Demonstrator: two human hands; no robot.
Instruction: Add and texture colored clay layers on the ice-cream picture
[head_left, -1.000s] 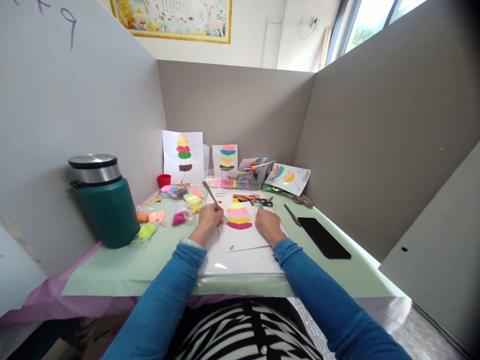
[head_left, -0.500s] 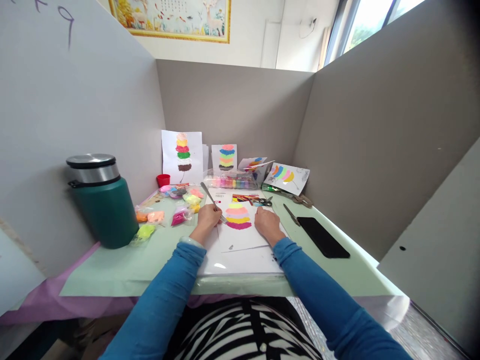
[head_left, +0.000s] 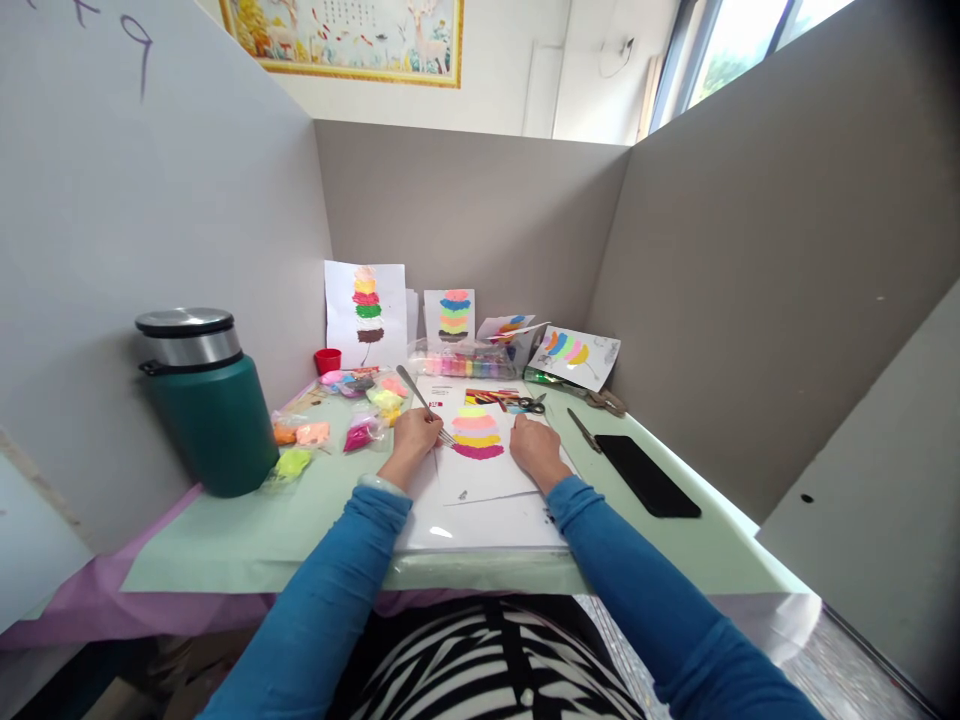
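My left hand [head_left: 417, 436] is closed around a metal fork [head_left: 413, 386], its handle tilted up to the left. The fork's tines rest at the left end of the dark pink band of a clay picture [head_left: 478, 440]. Curved bands of yellow, peach, pink, orange-yellow and dark pink clay are stacked on that white sheet [head_left: 487, 483]. At the picture's right side, my right hand [head_left: 535, 443] is curled into a fist on the sheet, and I see nothing in it.
Bags of coloured clay [head_left: 361, 432] and a green flask [head_left: 210, 420] stand left. Scissors [head_left: 532, 404] and pencils [head_left: 487, 396] lie behind the picture. A black phone [head_left: 649, 475] and a knife [head_left: 583, 428] lie right. Finished pictures [head_left: 367, 320] lean against the grey partition [head_left: 472, 200].
The fork's handle has swung slightly to the left in my left hand, its tines staying by the dark pink band. My right hand keeps its place.
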